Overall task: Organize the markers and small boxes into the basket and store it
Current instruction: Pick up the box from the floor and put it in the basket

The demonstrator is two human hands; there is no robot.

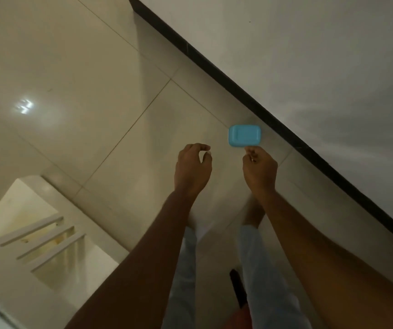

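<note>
Glossy pale floor tiles [91, 67] with thin grout lines run to a dark skirting board [214, 65] under a plain light wall [309, 55]. A glare patch [23, 106] shines at left; white slatted furniture [41, 238] stands lower left

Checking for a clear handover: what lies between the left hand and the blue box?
Nothing: the head view shows only bare floor tile between the left hand and the blue box, which the right hand pinches.

- A small light-blue plastic box [244, 136], rounded-rectangular with a recessed panel, is showing its broad face to the camera, long side level.
- It is being pinched at its lower edge by the right hand [259, 168], hanging in the air.
</note>
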